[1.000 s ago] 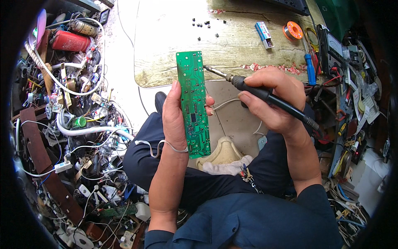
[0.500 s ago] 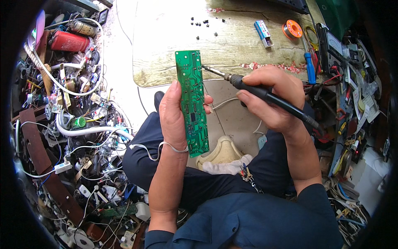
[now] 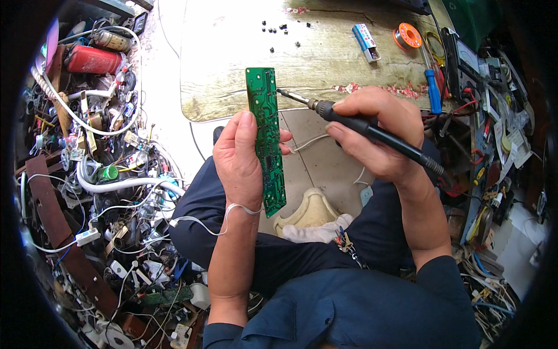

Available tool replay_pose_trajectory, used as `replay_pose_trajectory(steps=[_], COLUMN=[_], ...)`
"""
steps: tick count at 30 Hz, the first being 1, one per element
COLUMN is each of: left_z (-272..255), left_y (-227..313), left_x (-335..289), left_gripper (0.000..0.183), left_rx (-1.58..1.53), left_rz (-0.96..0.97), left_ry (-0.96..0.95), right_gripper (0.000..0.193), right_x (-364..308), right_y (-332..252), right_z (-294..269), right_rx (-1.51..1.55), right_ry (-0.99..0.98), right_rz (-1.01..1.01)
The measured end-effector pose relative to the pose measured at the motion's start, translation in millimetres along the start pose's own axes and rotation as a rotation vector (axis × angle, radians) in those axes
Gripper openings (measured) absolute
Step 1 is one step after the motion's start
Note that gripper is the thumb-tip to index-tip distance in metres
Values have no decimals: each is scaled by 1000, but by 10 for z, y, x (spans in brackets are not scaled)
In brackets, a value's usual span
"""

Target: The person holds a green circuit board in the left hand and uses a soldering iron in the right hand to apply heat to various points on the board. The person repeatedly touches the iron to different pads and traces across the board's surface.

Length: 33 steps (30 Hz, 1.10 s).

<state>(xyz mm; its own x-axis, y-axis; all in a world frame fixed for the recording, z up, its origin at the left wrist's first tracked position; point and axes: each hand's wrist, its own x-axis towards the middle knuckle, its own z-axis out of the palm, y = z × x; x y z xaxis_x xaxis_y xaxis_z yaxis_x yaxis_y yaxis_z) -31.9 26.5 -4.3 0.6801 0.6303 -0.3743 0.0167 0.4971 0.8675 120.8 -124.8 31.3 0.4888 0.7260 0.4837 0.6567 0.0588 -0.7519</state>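
My left hand (image 3: 241,157) is closed round a long green circuit board (image 3: 267,134), thumb on its left edge and fingertips showing past its right edge. The board stands lengthwise, tilted, with its soldered side partly toward me. A thin white cable (image 3: 200,218) loops over my left wrist. In my right hand (image 3: 381,131) is a black-handled soldering iron (image 3: 372,131), gripped like a pen. Its dark tip lies at the board's upper right edge; whether it touches, I cannot tell.
On the wooden table (image 3: 226,75) lie several small black parts (image 3: 283,27), a small blue-and-white box (image 3: 365,42), an orange solder spool (image 3: 407,36) and a blue-handled screwdriver (image 3: 433,92). Heaped electronic scrap (image 3: 125,215) and a red cylinder (image 3: 93,59) crowd the left side. A cream stool (image 3: 311,208) stands between my legs.
My left hand has turned the board more edge-on and shifted it slightly left. The soldering iron has moved a little left and up with my right hand.
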Motion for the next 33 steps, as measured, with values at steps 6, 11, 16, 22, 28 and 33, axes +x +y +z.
replay_pose_trajectory(steps=[6,11,16,22,28,33], left_z=[24,40,-41,-25,-75,-205], left_y=[-72,-204,-109,88,102,39], left_x=[-9,8,-52,-41,-7,13], left_gripper=[19,17,21,45,48,51], left_rx=[171,605,283,-8,-302,-376], left_rz=[132,531,466,117,-64,-170], left_ry=[56,31,16,69,2,-116], right_gripper=[21,18,18,15,15,16], right_x=[-16,-59,-134,-209,-111,20], right_y=[21,8,139,304,325,261], right_z=[-22,-124,-493,-770,-703,-625], right_rx=[-37,-77,-190,-363,-428,-523], right_ry=[-21,112,356,342,169,61], right_rz=[18,98,231,247,203,136])
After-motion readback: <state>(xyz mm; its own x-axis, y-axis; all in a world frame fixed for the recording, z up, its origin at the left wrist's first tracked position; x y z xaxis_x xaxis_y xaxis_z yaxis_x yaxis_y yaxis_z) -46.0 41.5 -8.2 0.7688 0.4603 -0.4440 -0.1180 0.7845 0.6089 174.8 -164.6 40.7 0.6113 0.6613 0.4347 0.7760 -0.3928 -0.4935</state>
